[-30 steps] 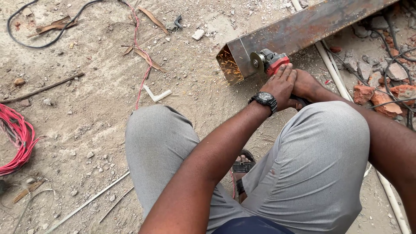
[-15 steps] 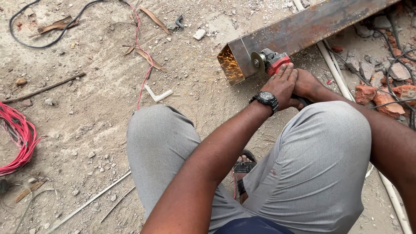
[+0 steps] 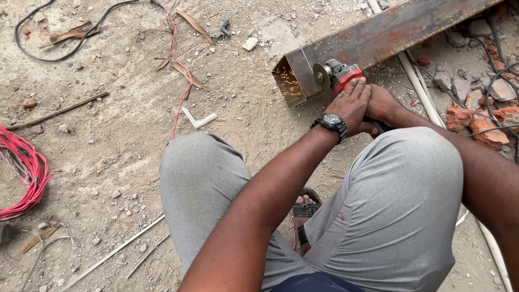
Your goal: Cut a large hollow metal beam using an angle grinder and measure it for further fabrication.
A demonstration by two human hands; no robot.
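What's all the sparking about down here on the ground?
A person crouches on dusty ground, with both the left hand and right hand gripping a red angle grinder. Its disc sits against the open end of a rusty square steel tube, and sparks glow inside the opening. A white pipe runs under the tube, and red wire lies coiled to the side.

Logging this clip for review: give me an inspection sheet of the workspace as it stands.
Surface: dusty ground, gravel and stones.
Job's things: red angle grinder, disc against the open end of a rusty steel beam; sparks inside the beam end.
Clutter: white L-shaped piece, dry leaves, thin rods, brick rubble.
Grippers: left hand and right hand both gripping the grinder; watch on left wrist.
Cables: black cable, red wire, red coil.
Surroundings: white pipe beside the beam.
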